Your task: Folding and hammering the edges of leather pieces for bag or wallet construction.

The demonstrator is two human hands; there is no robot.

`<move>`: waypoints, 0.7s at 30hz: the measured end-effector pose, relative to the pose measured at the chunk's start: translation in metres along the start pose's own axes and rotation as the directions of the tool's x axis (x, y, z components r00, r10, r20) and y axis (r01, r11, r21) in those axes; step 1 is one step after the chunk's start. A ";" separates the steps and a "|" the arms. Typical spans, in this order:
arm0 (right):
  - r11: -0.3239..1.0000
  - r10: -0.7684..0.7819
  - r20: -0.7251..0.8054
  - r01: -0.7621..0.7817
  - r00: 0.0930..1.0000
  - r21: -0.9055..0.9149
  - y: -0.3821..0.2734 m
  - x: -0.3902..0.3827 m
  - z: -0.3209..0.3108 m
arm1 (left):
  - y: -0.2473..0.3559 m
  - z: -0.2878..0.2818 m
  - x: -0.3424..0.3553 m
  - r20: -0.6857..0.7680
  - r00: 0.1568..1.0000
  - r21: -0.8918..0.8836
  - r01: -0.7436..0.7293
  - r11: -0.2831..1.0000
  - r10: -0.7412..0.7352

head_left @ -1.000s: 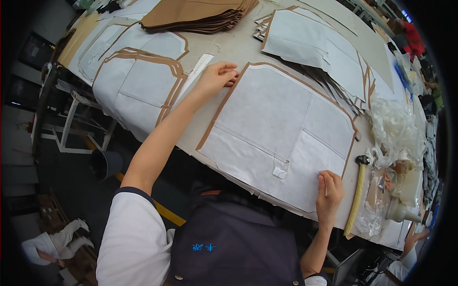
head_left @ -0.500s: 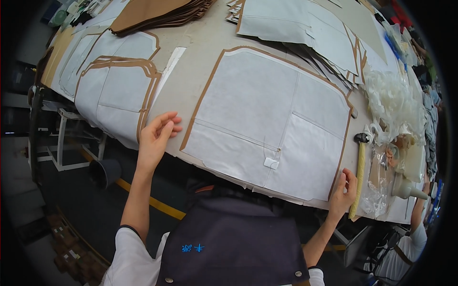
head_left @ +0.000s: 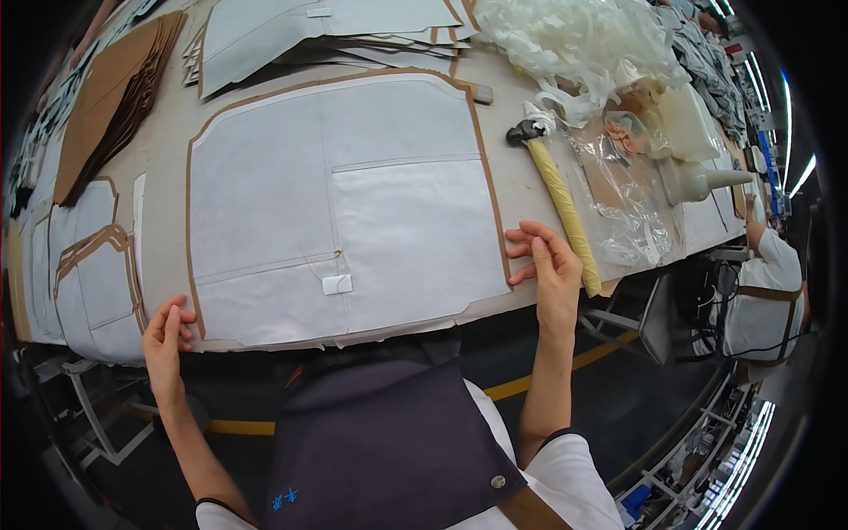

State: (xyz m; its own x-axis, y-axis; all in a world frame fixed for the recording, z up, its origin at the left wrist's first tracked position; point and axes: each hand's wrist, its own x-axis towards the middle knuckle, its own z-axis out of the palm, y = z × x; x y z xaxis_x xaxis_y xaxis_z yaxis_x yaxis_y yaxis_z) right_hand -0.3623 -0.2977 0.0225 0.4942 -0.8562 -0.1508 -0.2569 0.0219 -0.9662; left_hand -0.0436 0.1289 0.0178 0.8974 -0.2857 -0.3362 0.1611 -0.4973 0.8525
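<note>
A large white panel with brown edging (head_left: 406, 225) lies flat near the table's front, stitched lines across it and a small white tag (head_left: 337, 283) on it. At its near left corner is my left hand (head_left: 168, 340), fingers loosely curved and apart, holding nothing. My right hand (head_left: 548, 274) rests by the right edge, fingers spread and slightly bent, nothing held. Just beyond that hand lies a hammer with a yellow-wrapped handle (head_left: 564, 208).
Brown cut pieces (head_left: 115, 106), more edged panels (head_left: 97, 283) and layered white pieces (head_left: 327, 35) surround the panel. Crumpled plastic (head_left: 592, 44), a nozzled bottle (head_left: 685, 181) and a container (head_left: 685, 119) lie right. A person (head_left: 760, 300) works beyond the table's right side.
My left hand has come down from the panel's upper left edge to its near left corner. My right hand has shifted along the right edge. The view has turned rightward.
</note>
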 end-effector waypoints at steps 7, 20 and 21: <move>0.999 0.036 -0.118 -0.036 0.992 -0.006 0.004 -0.012 -0.028 | -0.005 -0.005 0.004 0.133 0.991 0.135 0.018 0.991 -0.036; 0.815 -0.141 0.457 0.365 0.878 -0.449 -0.049 0.008 0.013 | -0.019 0.042 -0.038 -0.296 0.955 -0.334 -0.068 0.940 -0.036; 0.789 -0.193 0.514 0.444 0.836 -0.426 -0.058 0.014 0.030 | -0.011 0.050 -0.039 -0.315 0.948 -0.407 -0.085 0.909 -0.052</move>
State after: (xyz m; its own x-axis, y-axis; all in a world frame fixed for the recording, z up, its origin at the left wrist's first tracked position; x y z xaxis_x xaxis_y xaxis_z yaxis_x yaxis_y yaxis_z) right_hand -0.3157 -0.2951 0.0701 0.8895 -0.4545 -0.0475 -0.3371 -0.5823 -0.7398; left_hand -0.1011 0.1044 0.0018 0.9714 0.0131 -0.2372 0.2374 -0.0943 0.9668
